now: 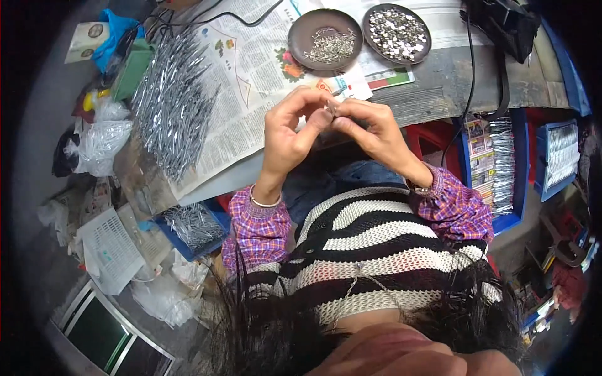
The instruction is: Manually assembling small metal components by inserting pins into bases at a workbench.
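Above the near edge of the table, my left hand (290,135) and my right hand (379,135) meet with fingertips pinched together. Between them is a small silvery metal piece (332,108), mostly covered by the fingers, so its exact kind cannot be made out. Beyond my hands, a round brown plate (300,44) holds many small metal pins (330,47). To its right, a second dark plate (370,46) carries shiny little round metal pieces (398,32). A large heap of slender metal pieces (172,103) lies left of my left hand.
Newspaper (235,122) covers much of the table. A black cable (471,69) hangs over the right side. Blue bins (517,216) of stacked metal pieces stand at lower right; another blue bin (188,250) sits below the left edge. Plastic bags (103,141) lie at far left.
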Action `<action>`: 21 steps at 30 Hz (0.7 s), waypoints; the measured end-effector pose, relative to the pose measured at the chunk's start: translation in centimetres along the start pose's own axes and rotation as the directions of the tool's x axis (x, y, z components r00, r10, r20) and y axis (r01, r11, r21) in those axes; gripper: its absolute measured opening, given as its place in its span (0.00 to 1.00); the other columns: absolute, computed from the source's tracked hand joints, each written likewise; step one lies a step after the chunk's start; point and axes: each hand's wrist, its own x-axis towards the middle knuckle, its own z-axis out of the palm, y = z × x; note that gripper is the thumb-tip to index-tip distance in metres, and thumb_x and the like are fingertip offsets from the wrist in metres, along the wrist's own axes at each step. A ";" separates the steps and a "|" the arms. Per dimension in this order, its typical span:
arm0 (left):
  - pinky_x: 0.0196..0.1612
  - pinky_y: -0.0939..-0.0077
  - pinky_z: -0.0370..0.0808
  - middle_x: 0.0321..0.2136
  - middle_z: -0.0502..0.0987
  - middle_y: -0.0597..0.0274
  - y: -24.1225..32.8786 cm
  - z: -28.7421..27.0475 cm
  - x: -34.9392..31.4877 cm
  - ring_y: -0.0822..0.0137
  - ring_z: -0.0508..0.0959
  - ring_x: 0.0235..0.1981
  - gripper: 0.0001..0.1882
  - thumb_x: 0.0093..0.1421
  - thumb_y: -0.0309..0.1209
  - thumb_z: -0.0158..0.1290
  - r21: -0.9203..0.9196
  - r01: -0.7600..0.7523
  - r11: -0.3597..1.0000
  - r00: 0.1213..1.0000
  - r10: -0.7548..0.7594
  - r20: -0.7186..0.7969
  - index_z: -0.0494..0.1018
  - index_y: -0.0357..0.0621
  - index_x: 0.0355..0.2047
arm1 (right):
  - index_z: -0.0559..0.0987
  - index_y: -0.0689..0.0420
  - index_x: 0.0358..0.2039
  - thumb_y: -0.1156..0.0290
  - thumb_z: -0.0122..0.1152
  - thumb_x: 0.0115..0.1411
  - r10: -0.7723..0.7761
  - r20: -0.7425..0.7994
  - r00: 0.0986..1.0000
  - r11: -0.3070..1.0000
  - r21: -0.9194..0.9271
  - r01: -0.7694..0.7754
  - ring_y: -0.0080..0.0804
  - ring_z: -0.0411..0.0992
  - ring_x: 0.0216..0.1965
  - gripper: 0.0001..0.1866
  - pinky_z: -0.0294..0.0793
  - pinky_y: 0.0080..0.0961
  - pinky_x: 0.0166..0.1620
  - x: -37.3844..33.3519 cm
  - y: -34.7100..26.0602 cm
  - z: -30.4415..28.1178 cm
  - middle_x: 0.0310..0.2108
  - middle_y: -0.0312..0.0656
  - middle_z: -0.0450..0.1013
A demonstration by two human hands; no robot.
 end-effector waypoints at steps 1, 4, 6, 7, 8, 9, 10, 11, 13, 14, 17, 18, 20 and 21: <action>0.35 0.85 0.67 0.31 0.73 0.64 0.0 0.1 0.3 0.77 0.70 0.30 0.07 0.56 0.20 0.50 -0.081 0.094 0.992 0.995 -0.092 0.024 0.72 0.32 0.36 | 0.76 0.64 0.39 0.76 0.55 0.57 0.081 -0.013 0.997 0.994 0.078 -0.080 0.22 0.72 0.28 0.10 0.72 0.19 0.36 -0.4 0.0 -0.4 0.28 0.37 0.74; 0.27 0.83 0.68 0.26 0.75 0.63 -1.3 -0.8 4.0 0.76 0.72 0.23 0.08 0.50 0.22 0.54 0.374 -0.020 0.927 0.997 0.045 -0.058 0.76 0.42 0.33 | 0.75 0.63 0.44 0.74 0.51 0.60 0.329 0.011 0.944 0.848 0.437 -0.300 0.17 0.70 0.28 0.12 0.71 0.14 0.34 -1.5 1.1 -1.1 0.27 0.35 0.73; 0.27 0.78 0.70 0.24 0.74 0.61 -2.4 -1.8 6.3 0.71 0.72 0.22 0.11 0.47 0.23 0.55 0.608 -0.148 0.780 0.982 0.191 -0.005 0.76 0.44 0.33 | 0.72 0.63 0.48 0.73 0.50 0.61 0.388 0.047 0.920 0.797 0.484 -0.361 0.16 0.70 0.28 0.15 0.71 0.13 0.33 -1.8 0.9 -1.7 0.26 0.36 0.73; 0.27 0.77 0.70 0.24 0.73 0.61 -2.8 -2.0 7.2 0.69 0.72 0.21 0.12 0.46 0.23 0.55 0.663 -0.196 0.723 0.971 0.240 0.026 0.76 0.44 0.34 | 0.71 0.63 0.49 0.73 0.50 0.61 0.394 0.054 0.918 0.774 0.519 -0.363 0.17 0.70 0.27 0.15 0.71 0.13 0.32 -2.1 1.3 -1.9 0.26 0.36 0.73; 0.31 0.73 0.71 0.24 0.73 0.60 -3.1 -2.1 7.8 0.65 0.73 0.25 0.13 0.46 0.24 0.56 0.677 -0.131 0.724 0.988 0.153 0.028 0.76 0.44 0.35 | 0.70 0.63 0.50 0.73 0.50 0.62 0.399 0.061 0.915 0.750 0.552 -0.364 0.17 0.70 0.26 0.16 0.71 0.13 0.32 -2.3 1.5 -2.0 0.26 0.35 0.72; 0.31 0.73 0.71 0.24 0.73 0.60 -3.5 -2.2 8.3 0.65 0.73 0.25 0.13 0.46 0.24 0.56 0.677 -0.133 0.724 0.988 0.150 0.034 0.76 0.44 0.35 | 0.69 0.63 0.51 0.72 0.49 0.62 0.419 0.062 0.906 0.737 0.559 -0.379 0.17 0.70 0.26 0.17 0.70 0.13 0.32 -2.5 1.4 -2.1 0.26 0.35 0.72; 0.33 0.71 0.71 0.24 0.73 0.60 -4.1 -2.1 8.6 0.64 0.73 0.27 0.14 0.46 0.25 0.56 0.731 -0.164 0.662 0.982 0.181 0.056 0.76 0.44 0.36 | 0.69 0.63 0.51 0.72 0.49 0.62 0.423 0.057 0.904 0.735 0.563 -0.379 0.17 0.70 0.26 0.17 0.70 0.13 0.32 -2.7 1.6 -2.2 0.26 0.35 0.72; 0.36 0.70 0.70 0.24 0.73 0.60 -4.6 -2.0 8.8 0.63 0.73 0.29 0.14 0.45 0.26 0.57 0.780 -0.193 0.595 0.974 0.211 0.080 0.76 0.45 0.36 | 0.69 0.64 0.51 0.72 0.49 0.62 0.423 0.071 0.903 0.724 0.573 -0.384 0.17 0.70 0.26 0.17 0.70 0.13 0.32 -2.9 1.9 -2.3 0.26 0.35 0.72; 0.39 0.67 0.69 0.25 0.73 0.60 -5.2 -2.0 8.9 0.61 0.72 0.32 0.13 0.45 0.27 0.57 0.791 -0.165 0.590 0.982 0.176 0.073 0.77 0.45 0.35 | 0.69 0.64 0.51 0.72 0.48 0.62 0.427 0.080 0.901 0.712 0.584 -0.390 0.17 0.70 0.26 0.17 0.70 0.13 0.33 -3.4 2.4 -2.5 0.26 0.35 0.72; 0.38 0.67 0.69 0.25 0.73 0.60 -5.4 -1.9 9.0 0.60 0.72 0.32 0.11 0.46 0.27 0.57 0.785 -0.174 0.594 0.980 0.187 0.076 0.77 0.45 0.33 | 0.69 0.64 0.51 0.72 0.48 0.62 0.443 0.086 0.892 0.694 0.598 -0.402 0.17 0.70 0.26 0.17 0.70 0.13 0.33 -3.5 2.5 -2.5 0.26 0.35 0.72; 0.36 0.68 0.69 0.25 0.74 0.60 -5.8 -1.8 9.0 0.59 0.73 0.32 0.07 0.46 0.27 0.56 0.782 -0.197 0.591 0.972 0.224 0.075 0.77 0.44 0.29 | 0.69 0.63 0.51 0.71 0.47 0.63 0.462 0.102 0.881 0.665 0.617 -0.420 0.17 0.70 0.26 0.17 0.70 0.13 0.33 -3.6 2.7 -2.5 0.26 0.35 0.72; 0.36 0.68 0.69 0.25 0.74 0.60 -5.9 -1.8 9.0 0.59 0.73 0.32 0.05 0.47 0.27 0.56 0.784 -0.213 0.583 0.965 0.253 0.074 0.77 0.44 0.27 | 0.69 0.63 0.51 0.71 0.46 0.63 0.463 0.109 0.880 0.658 0.623 -0.423 0.17 0.70 0.26 0.17 0.70 0.13 0.32 -3.6 2.7 -2.5 0.26 0.35 0.72; 0.36 0.68 0.69 0.25 0.74 0.60 -6.0 -1.6 8.9 0.59 0.73 0.31 0.04 0.47 0.27 0.55 0.772 -0.216 0.598 0.963 0.262 0.067 0.77 0.44 0.26 | 0.69 0.63 0.51 0.71 0.46 0.63 0.462 0.109 0.880 0.660 0.621 -0.424 0.17 0.69 0.26 0.17 0.70 0.13 0.33 -3.7 2.7 -2.5 0.26 0.35 0.71; 0.36 0.68 0.69 0.24 0.74 0.60 -6.1 -1.6 8.9 0.58 0.73 0.30 0.04 0.48 0.27 0.55 0.758 -0.223 0.612 0.960 0.273 0.063 0.76 0.44 0.25 | 0.69 0.63 0.51 0.70 0.46 0.63 0.461 0.105 0.881 0.664 0.618 -0.421 0.17 0.69 0.26 0.17 0.70 0.13 0.33 -3.7 2.7 -2.4 0.26 0.35 0.71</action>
